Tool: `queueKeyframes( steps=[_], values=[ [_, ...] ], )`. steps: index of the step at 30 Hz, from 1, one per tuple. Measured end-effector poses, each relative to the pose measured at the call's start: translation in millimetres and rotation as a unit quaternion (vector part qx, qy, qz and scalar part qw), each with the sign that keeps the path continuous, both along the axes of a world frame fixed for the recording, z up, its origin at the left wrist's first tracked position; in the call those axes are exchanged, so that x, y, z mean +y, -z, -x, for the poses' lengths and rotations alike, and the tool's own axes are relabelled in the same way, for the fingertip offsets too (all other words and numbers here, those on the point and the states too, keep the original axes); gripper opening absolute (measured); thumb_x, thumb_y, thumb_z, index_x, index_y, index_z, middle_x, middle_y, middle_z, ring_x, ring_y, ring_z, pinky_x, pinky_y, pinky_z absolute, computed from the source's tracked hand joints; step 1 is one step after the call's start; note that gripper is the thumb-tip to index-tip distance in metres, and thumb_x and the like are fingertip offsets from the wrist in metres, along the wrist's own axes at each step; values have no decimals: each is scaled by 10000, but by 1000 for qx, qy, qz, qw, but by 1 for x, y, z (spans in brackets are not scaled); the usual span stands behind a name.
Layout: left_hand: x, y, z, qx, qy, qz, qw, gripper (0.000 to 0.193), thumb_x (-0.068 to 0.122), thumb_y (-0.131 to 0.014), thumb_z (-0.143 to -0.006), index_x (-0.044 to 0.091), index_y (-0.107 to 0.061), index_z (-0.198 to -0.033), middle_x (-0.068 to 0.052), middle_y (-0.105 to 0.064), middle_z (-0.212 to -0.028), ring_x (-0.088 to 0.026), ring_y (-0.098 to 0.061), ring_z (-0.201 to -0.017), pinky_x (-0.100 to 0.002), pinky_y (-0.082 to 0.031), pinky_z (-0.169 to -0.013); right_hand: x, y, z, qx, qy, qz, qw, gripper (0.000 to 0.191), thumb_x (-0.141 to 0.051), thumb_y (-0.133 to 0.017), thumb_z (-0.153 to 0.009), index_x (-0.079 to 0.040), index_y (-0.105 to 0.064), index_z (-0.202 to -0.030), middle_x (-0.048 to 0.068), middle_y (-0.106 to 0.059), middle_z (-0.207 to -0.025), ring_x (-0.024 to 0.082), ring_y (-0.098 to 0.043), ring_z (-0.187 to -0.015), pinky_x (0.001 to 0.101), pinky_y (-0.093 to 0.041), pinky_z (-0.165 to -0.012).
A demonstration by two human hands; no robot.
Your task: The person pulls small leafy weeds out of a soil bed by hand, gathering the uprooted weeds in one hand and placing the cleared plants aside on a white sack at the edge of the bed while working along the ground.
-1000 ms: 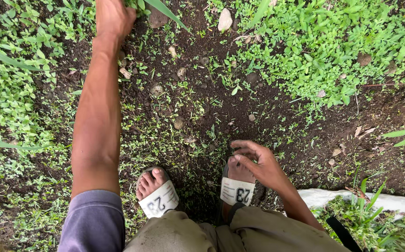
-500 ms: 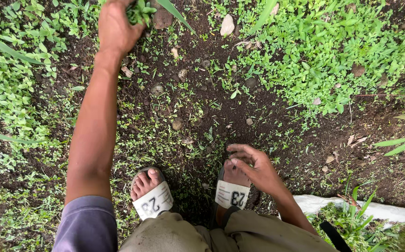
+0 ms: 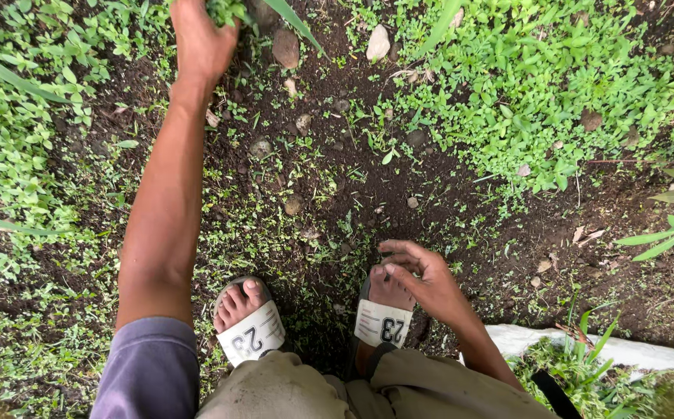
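Close in, the right hand point(image 3: 422, 278) hangs loose and empty over the right sandal point(image 3: 381, 322) (idle, resting). Farther out, the left hand point(image 3: 199, 39) clenches a weed tuft point(image 3: 224, 9) above dark soil point(image 3: 368, 178), arm stretched to reach it.

We see dark, crumbly, matt soil point(image 3: 368, 194) strewn with rough grey stones point(image 3: 378, 42) and soft leafy weeds point(image 3: 538, 85). Our slides point(image 3: 250, 334) look like smooth white rubber, and our sleeve point(image 3: 147, 372) is matt cloth.

white sack point(image 3: 647, 353) | lower right, on soil | holds pulled weeds | no signs, screens
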State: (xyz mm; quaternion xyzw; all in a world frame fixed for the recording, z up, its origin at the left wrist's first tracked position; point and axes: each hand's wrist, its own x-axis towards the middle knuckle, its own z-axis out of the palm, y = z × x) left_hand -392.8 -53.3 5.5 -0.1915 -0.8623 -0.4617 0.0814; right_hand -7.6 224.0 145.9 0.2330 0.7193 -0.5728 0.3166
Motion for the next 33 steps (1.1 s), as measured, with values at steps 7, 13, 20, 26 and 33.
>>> queueKeyframes(
  steps=[7,13,20,26,33],
  values=[
    [42,2,20,34,-77,109,990,221,-9,-817,-785,-36,-707,-974,-227,-683,-915,-372,-682,-792,-482,-577,-732,0,0,1,-11,-9,-36,999,408,-189,-636,-932,-92,-633,-1329,128,-715,-1277,251,-721,-1114,412,-633,-864],
    [37,2,26,-10,-37,75,996,309,-91,-685,-810,47,-760,-1076,-201,-711,-980,-327,-688,-808,-389,-628,-735,-2,-3,0,-53,6,-48,997,417,-188,-637,-922,-98,-643,-1329,123,-747,-1244,239,-744,-1039,404,-626,-787],
    [-64,-4,7,87,-237,-160,954,208,-109,-765,-816,-9,-725,-994,-107,-760,-938,-193,-696,-810,-295,-569,-726,-2,1,-2,-2,17,-20,1000,409,-154,-636,-918,-46,-636,-1312,117,-726,-1277,223,-726,-1073,384,-622,-841],
    [-91,-1,-2,79,-183,61,978,256,-82,-804,-811,-21,-754,-1054,-137,-690,-1016,-257,-693,-870,-384,-584,-738,-12,5,0,17,-20,-25,999,401,-143,-651,-923,-42,-649,-1311,123,-733,-1262,225,-723,-1118,377,-610,-916],
    [-54,7,3,52,-213,135,966,353,-116,-728,-691,-66,-773,-1037,-262,-696,-1171,-337,-723,-924,-405,-649,-782,-10,2,-6,-24,14,-40,999,404,-136,-630,-922,-58,-622,-1318,110,-718,-1275,227,-716,-1121,406,-611,-886]
  ],
)
